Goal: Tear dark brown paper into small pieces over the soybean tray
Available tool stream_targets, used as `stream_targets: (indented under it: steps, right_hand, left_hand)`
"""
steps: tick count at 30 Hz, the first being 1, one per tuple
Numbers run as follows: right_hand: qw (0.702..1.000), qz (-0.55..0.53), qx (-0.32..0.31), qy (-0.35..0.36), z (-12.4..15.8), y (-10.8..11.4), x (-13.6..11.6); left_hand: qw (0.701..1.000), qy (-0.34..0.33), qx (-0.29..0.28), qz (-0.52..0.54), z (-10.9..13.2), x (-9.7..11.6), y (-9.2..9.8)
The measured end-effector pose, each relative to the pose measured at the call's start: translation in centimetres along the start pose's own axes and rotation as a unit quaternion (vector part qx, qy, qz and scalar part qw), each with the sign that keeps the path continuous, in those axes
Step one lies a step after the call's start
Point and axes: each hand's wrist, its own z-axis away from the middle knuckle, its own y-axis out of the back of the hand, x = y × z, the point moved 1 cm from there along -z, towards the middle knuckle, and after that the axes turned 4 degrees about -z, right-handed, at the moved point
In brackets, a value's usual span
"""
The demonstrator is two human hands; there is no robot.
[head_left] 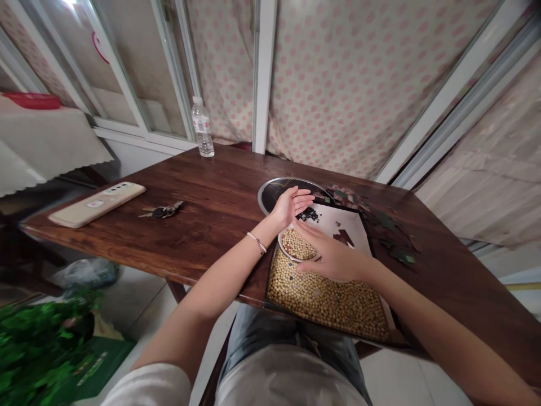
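My left hand (288,206), a bracelet on its wrist, is held palm up with fingers stretched out and nothing visible in it. It is just beyond a white-rimmed bowl (297,243) of pale yellow beans. My right hand (332,254) hangs at the bowl's right side, fingers extended toward its far rim and thumb apart near the close rim. Whether it touches the bowl I cannot tell. A black-edged tray (270,282) lies beneath, its near part covered with yellow beans (325,299). Small black pieces (310,214) and dark brown scraps (344,237) lie on its white part.
A round dark plate (270,194) with a silvery rim lies behind the tray. Dark green and reddish flat pieces (386,228) spread to the right. On the wooden table (203,225) are keys (163,210), a phone (99,203) and a water bottle (203,127).
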Motion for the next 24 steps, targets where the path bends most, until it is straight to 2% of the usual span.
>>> stream_targets:
  steps: [2, 4, 6, 7, 10, 13, 19, 24]
  right_hand:
    - [0.997, -0.059, 0.054, -0.022, -0.6, 1.7, -0.2]
    - [0.991, -0.098, 0.065, -0.060, -1.6, 3.0, -0.2]
    - [0.988, -0.128, 0.017, -0.079, -2.7, 3.3, 0.0]
    - [0.985, -0.149, -0.025, -0.077, -3.3, 3.2, 0.1]
    - [0.958, -0.220, -0.166, -0.078, -4.8, 1.7, 0.4]
    - [0.933, -0.236, -0.245, -0.119, -5.6, 0.4, 0.7]
    - [0.922, -0.271, -0.239, -0.142, -5.9, 0.5, 1.3]
    - [0.921, -0.228, -0.257, -0.182, -6.2, 0.0, 1.8]
  left_hand:
    - [1.000, 0.002, -0.006, -0.001, 0.0, 0.0, 0.1]
    - [1.000, 0.001, -0.014, 0.000, -0.1, -0.1, 0.1]
    - [1.000, 0.000, -0.014, 0.003, -0.2, -0.1, 0.2]
    - [1.000, 0.001, -0.012, 0.004, -0.3, -0.2, 0.2]
    - [1.000, 0.001, -0.009, 0.002, -0.4, -0.2, 0.2]
    - [1.000, -0.002, -0.011, -0.002, -0.4, -0.2, 0.2]
    - [1.000, 0.000, -0.014, -0.004, -0.4, -0.2, 0.1]
    - [1.000, -0.003, -0.007, -0.004, -0.3, -0.1, 0.0]
